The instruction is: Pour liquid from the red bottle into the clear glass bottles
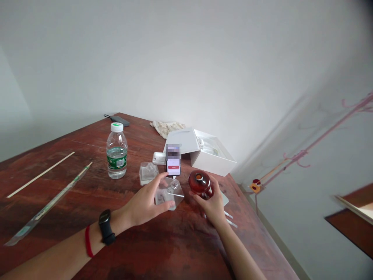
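The left hand (145,202) is curled loosely, fingers partly open, around a clear glass piece (170,193) that sits on the counter (163,249) just in front of it. The right hand (214,206) grips a red jar (199,182) from below and the side, fingers closed about it. Just beyond both hands stands a phone (173,160), with a second glass piece (148,172) and a bottle (117,151) further left.

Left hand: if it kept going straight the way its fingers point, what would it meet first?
The left hand already rests on the clear glass bottle. Beyond it, probably the dark red round bottle in the right hand, though depth is unclear.
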`<state>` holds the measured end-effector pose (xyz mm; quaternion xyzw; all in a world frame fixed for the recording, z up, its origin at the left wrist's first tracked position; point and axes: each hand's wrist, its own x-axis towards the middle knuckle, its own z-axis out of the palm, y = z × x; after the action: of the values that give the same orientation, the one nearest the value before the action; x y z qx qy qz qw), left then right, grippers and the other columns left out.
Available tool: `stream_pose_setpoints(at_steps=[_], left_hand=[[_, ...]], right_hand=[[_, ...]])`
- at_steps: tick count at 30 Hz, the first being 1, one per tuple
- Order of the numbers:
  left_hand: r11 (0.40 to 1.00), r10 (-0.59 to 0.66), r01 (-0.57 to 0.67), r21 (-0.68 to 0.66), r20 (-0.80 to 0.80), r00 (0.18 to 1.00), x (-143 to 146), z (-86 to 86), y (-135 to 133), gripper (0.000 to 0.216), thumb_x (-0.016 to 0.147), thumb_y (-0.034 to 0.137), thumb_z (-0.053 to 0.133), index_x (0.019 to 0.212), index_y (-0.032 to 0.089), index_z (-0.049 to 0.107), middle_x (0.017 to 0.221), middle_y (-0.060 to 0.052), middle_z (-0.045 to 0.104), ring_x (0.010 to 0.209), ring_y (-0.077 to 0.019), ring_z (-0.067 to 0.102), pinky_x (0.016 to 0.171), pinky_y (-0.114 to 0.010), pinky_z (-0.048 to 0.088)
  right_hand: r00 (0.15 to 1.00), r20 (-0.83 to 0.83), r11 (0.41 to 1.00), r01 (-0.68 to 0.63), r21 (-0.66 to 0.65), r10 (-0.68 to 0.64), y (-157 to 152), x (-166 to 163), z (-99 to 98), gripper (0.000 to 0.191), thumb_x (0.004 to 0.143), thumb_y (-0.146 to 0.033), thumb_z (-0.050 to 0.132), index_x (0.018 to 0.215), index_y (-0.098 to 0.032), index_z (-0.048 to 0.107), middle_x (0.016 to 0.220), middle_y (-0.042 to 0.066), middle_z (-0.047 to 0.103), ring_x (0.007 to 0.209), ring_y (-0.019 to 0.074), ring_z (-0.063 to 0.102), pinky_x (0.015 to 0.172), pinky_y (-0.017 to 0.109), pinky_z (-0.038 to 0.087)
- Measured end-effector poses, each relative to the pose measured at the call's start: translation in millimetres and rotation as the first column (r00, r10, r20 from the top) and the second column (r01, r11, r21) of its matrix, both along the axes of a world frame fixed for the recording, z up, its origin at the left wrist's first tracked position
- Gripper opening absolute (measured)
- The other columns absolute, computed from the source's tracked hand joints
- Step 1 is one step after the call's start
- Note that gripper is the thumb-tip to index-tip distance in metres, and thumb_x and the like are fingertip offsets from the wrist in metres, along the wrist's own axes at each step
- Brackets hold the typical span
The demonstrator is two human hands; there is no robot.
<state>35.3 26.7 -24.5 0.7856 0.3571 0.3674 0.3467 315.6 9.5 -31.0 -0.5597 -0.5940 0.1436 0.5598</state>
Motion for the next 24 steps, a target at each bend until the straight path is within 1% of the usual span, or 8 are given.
stream_pose_setpoints(at_steps=[3, 5, 8, 12, 17, 20, 24], left_hand=[[1.0, 0.017, -0.016, 0.007, -0.036, 0.999, 0.2, 0.4, -1.6, 0.085, 0.092, 0.047, 0.075, 0.162, 0.024, 0.033, 0.142, -0.016, 0.068, 0.132, -0.0357, 0.066, 0.116, -0.055, 0.05], [0.999, 0.028, -0.027, 0.02, -0.044, 0.999, 0.4, 1.7, -3.3, 0.086, 0.091, 0.045, 0.076, 0.162, 0.023, 0.034, 0.144, -0.017, 0.067, 0.134, -0.0362, 0.065, 0.117, -0.055, 0.049], [0.998, 0.028, -0.026, 0.049, -0.04, 0.999, 0.9, 3.0, -4.4, 0.082, 0.091, 0.042, 0.076, 0.161, 0.025, 0.038, 0.147, -0.016, 0.065, 0.136, -0.0352, 0.065, 0.119, -0.053, 0.049], [0.994, 0.027, -0.019, 0.11, -0.066, 0.997, 1.9, 1.5, -2.3, 0.077, 0.091, 0.038, 0.075, 0.158, 0.025, 0.043, 0.151, -0.016, 0.063, 0.137, -0.0356, 0.063, 0.121, -0.056, 0.047], [0.991, 0.042, -0.03, 0.127, -0.087, 0.995, 3.4, -1.0, -1.7, 0.078, 0.092, 0.038, 0.074, 0.16, 0.022, 0.041, 0.157, -0.017, 0.059, 0.142, -0.0374, 0.058, 0.123, -0.058, 0.045], [0.989, 0.036, -0.025, 0.148, -0.075, 0.997, 4.4, -0.9, -2.4, 0.078, 0.092, 0.037, 0.074, 0.161, 0.025, 0.041, 0.157, -0.015, 0.059, 0.143, -0.0373, 0.057, 0.124, -0.058, 0.044], [0.987, 0.024, -0.012, 0.157, -0.076, 0.997, 5.0, -1.0, -1.8, 0.08, 0.091, 0.035, 0.075, 0.162, 0.026, 0.04, 0.154, -0.013, 0.061, 0.142, -0.0361, 0.059, 0.123, -0.057, 0.045]], right_hand=[[0.998, 0.063, 1.0, 0.027, -0.012, -0.026, 1.3, 4.2, 0.5, 0.085, 0.065, -0.045, 0.096, 0.139, -0.025, 0.06, 0.137, 0.014, 0.072, 0.114, 0.0361, 0.074, 0.092, 0.051, 0.065], [0.995, 0.1, 1.0, 0.026, -0.01, -0.025, 1.8, 6.3, 0.8, 0.085, 0.067, -0.045, 0.095, 0.142, -0.026, 0.06, 0.14, 0.014, 0.07, 0.12, 0.0372, 0.072, 0.094, 0.052, 0.064], [0.987, 0.156, 1.0, 0.027, 0.009, -0.028, 2.2, 8.1, 0.9, 0.081, 0.07, -0.045, 0.092, 0.143, -0.027, 0.061, 0.143, 0.013, 0.069, 0.128, 0.0383, 0.068, 0.103, 0.055, 0.06], [0.975, 0.219, 0.999, 0.029, 0.027, -0.034, 3.4, 9.2, 0.5, 0.077, 0.071, -0.045, 0.092, 0.14, -0.027, 0.063, 0.142, 0.013, 0.069, 0.13, 0.0406, 0.066, 0.111, 0.063, 0.053], [0.965, 0.261, 0.998, -0.016, 0.052, 0.002, 2.9, 5.5, 0.2, 0.073, 0.073, -0.042, 0.09, 0.139, -0.027, 0.062, 0.142, 0.014, 0.067, 0.132, 0.0403, 0.063, 0.113, 0.062, 0.051], [0.959, 0.284, 0.998, -0.025, 0.064, 0.006, 1.3, 2.6, -0.9, 0.068, 0.074, -0.039, 0.089, 0.136, -0.028, 0.062, 0.139, 0.013, 0.067, 0.13, 0.0392, 0.064, 0.113, 0.061, 0.051], [0.958, 0.286, 0.999, -0.024, 0.041, 0.011, 0.1, 2.4, -4.5, 0.071, 0.075, -0.038, 0.088, 0.139, -0.027, 0.058, 0.139, 0.013, 0.067, 0.13, 0.0396, 0.064, 0.113, 0.063, 0.05]])
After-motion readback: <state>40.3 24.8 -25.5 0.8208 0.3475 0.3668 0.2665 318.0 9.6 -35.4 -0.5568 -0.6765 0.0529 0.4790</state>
